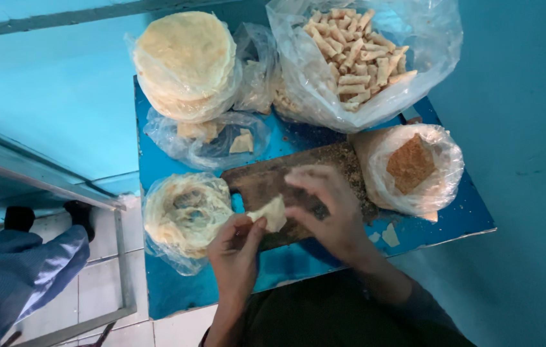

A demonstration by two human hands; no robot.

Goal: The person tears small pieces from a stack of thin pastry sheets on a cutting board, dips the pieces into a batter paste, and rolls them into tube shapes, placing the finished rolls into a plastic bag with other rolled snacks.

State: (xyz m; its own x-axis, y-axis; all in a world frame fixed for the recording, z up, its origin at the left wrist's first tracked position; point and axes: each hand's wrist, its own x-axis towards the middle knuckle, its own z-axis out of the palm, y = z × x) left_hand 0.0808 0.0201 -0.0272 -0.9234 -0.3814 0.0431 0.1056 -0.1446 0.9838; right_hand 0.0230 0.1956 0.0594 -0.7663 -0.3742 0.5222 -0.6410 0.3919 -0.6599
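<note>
My left hand pinches a small pale piece of dough sheet at the near edge of a dark wooden board. My right hand hovers over the board beside it, fingers spread and blurred, touching or just above the same piece. The board lies on a small blue table and is dusted with crumbs.
A stack of round pale wrappers sits in plastic at the back left. A bag of rolled sticks is at the back right, a bag of brown filling to the right, and a bag of trimmings to the left. Someone's blue-clad leg stands at the left.
</note>
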